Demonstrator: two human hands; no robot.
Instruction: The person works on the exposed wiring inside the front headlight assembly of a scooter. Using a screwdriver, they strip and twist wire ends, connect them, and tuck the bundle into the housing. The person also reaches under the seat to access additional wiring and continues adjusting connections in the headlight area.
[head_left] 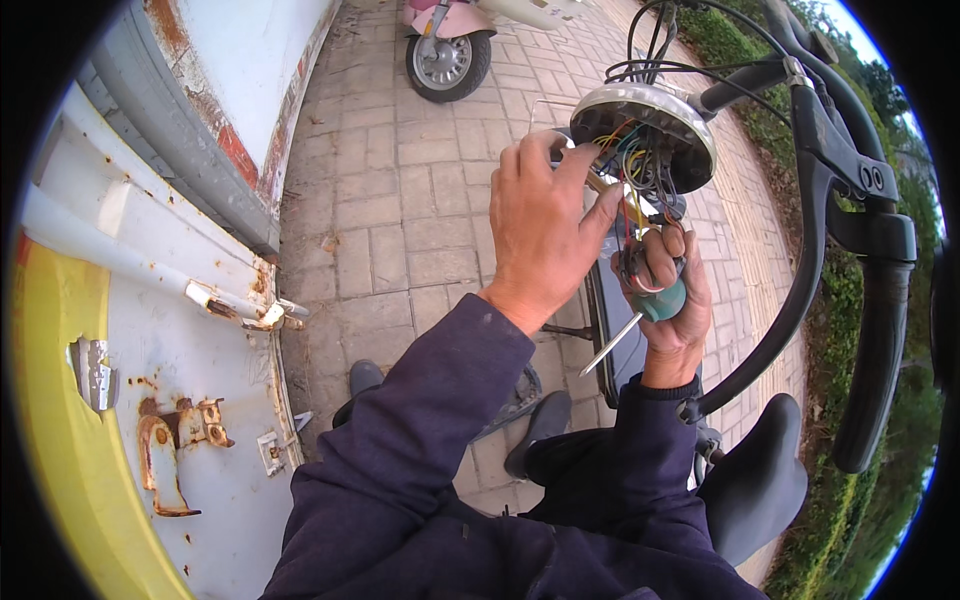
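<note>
An open round lamp housing (690, 110) hangs from the front of a bike, with a tangle of coloured wires (640, 165) coming out of its dark inside. My left hand (540, 220) is at the housing's lower left edge, thumb and forefinger closed around some of the wires; its fingertips are partly hidden. Just below, my right hand (688, 310) grips a screwdriver (660, 300) by its green handle, the metal blade pointing down and left. The fingers of that hand also touch wires and a small dark part (632, 265), whose kind I cannot make out.
To the right curve the black handlebar (800, 310) and its grip (872, 370), with a black saddle (755, 485) below. A rusty white metal door (220, 400) stands at left. Ahead on the paving (420, 200) is a pink scooter (440, 45). A hedge (840, 420) runs along the right.
</note>
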